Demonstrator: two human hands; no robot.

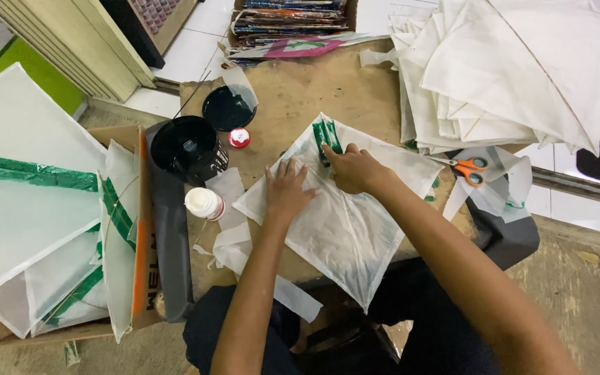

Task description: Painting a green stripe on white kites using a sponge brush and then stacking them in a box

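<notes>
Forearms fill the bottom of my view, both reaching up onto the white paper kite [345,232] lying flat on the brown work board [293,90], one corner hanging over the near edge. Left hand [286,189] rests open, fingers spread, palm flat on the kite. Right hand [353,169] sits just beside it, loosely curled, fingertips pressing the green painted patch [326,133] near the kite's far corner; can't tell if it pinches anything. Left of the hands: black paint pot [187,147], its black lid [226,108] behind, a small red cap [239,137], a white bottle [203,203] touching a paper scrap. Orange scissors [468,169] lie well right of the kite. Stack of white kites [501,69] top right; green-striped kites [29,187] in a cardboard box [144,236] far left.
</notes>
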